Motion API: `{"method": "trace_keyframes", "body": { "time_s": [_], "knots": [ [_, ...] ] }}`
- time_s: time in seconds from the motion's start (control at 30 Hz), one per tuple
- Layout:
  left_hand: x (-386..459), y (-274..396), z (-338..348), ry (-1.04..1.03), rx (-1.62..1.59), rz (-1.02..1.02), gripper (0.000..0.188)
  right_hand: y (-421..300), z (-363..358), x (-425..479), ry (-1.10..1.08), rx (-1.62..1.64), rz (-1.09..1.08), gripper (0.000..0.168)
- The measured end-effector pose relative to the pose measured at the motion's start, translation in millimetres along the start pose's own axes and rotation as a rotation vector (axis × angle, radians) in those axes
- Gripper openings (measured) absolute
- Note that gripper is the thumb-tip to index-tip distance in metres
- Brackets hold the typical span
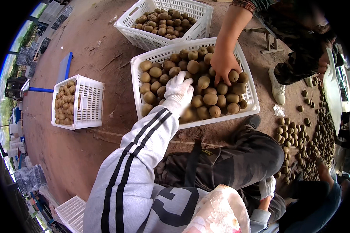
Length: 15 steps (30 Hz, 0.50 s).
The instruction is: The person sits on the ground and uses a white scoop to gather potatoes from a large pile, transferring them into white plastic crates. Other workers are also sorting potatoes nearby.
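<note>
My left hand (pixel 179 88), in a white knit glove, reaches into a white plastic crate (pixel 215 120) of kiwifruit (pixel 210 99). Its curled fingers touch fruit near the crate's middle; whether they grip one is hidden. A co-worker's bare hand (pixel 226 65) is in the same crate, to the right of mine, with a kiwifruit (pixel 233 75) at its fingers. My right hand (pixel 267 187), also gloved, is low at the right beside my bent leg, its fingers partly hidden by the knee; I cannot tell whether it holds anything.
A second white crate (pixel 147 43) of kiwifruit touches the near one's far side. Another filled crate (pixel 89 103) stands at left by a blue-framed object (pixel 64 68). Many loose kiwifruit (pixel 303 145) cover the ground at right, near people's legs. A stacked white crate (pixel 71 214) shows lower left.
</note>
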<state>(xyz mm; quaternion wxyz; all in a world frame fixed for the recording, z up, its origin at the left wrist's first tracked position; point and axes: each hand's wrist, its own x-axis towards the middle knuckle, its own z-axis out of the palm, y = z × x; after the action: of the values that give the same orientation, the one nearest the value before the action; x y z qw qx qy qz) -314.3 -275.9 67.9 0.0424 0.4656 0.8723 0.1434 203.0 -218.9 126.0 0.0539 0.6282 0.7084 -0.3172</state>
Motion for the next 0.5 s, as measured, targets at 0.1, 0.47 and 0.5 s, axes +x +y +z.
{"method": "trace_keyframes", "body": {
  "time_s": [0.1,0.47,0.5],
  "knots": [
    [-4.2,-8.5,7.6,0.029,-0.101,-0.187,0.030,16.0,6.8,-0.1,0.050,-0.121,-0.013,0.035],
    [30.5,-30.4,-35.5,-0.511,0.115,-0.224,0.057,22.3,16.7,13.4,0.009,-0.037,-0.055,0.035],
    [34.9,-30.8,-38.3,-0.550,0.097,-0.232,0.056,20.1,16.9,12.5,0.005,-0.046,-0.062,0.035]
  ]
}}
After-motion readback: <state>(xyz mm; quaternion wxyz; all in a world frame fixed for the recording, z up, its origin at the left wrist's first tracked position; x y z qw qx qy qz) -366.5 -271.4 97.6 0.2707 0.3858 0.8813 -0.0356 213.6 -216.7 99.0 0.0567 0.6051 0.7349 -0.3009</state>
